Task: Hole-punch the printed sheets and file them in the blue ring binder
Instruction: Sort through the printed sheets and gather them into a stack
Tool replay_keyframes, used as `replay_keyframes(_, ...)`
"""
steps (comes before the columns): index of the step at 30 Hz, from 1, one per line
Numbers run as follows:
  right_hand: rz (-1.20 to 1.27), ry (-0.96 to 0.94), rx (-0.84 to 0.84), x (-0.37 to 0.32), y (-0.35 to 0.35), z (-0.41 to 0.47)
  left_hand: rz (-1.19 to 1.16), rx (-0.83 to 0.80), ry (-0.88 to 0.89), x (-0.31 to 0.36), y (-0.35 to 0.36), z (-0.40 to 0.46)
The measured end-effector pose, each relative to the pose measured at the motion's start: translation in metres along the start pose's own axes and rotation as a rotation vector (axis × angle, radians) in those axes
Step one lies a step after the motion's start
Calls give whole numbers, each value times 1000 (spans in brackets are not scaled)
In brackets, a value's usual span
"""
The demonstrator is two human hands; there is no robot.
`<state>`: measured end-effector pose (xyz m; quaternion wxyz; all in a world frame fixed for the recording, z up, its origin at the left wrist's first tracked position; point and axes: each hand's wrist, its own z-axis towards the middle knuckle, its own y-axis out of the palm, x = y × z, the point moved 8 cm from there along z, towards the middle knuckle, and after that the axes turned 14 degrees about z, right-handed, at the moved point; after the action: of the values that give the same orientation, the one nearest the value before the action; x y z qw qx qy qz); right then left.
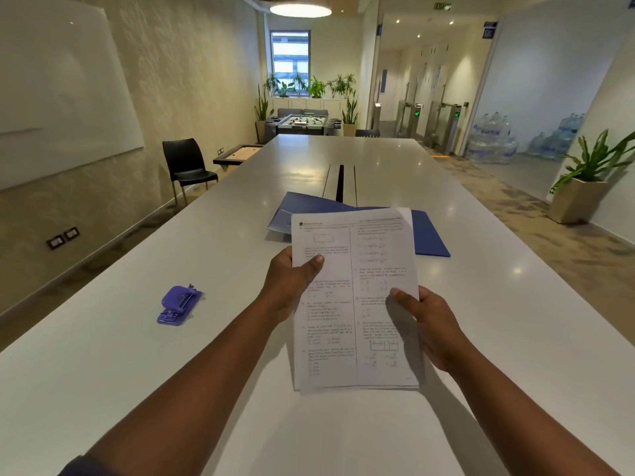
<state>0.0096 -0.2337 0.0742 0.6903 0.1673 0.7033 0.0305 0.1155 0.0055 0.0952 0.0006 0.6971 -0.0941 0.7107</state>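
Left hand (292,280) grips printed sheets (354,304) at their left edge; right hand (426,324) grips the right edge | blue ring binder (426,235) lies beyond the fingertips; hole punch (179,305) left of them on table (481,304)

Bare worktop (498,321) runs along the right edge and the near edge. The hole punch (179,305) stands toward the left edge; the blue binder (426,235) lies mid-worktop, behind the raised sheets (357,304), which block the middle
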Motion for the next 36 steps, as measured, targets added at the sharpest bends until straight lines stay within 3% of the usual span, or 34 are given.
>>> replay_keyframes(7, -10, -230, 55, -44, -1, -1, 4, 70, 243, 59, 3, -7)
replay_keyframes(10, 2, -246, 59, -46, -2, 1, 27, 123, 289, 65, 5, -12)
replay_keyframes(15, -27, -171, 67, -22, -6, 3, 107, 124, 239, 27, 23, -20)
replay_keyframes(20, -28, -188, 68, -30, -4, 6, 94, 140, 277, 36, 22, -23)
replay_keyframes(26, -56, -132, 97, -10, -13, 8, 144, 12, 210, 5, 38, -23)
replay_keyframes(36, -69, -111, 90, -1, -10, 10, 129, -1, 197, -9, 38, -19)
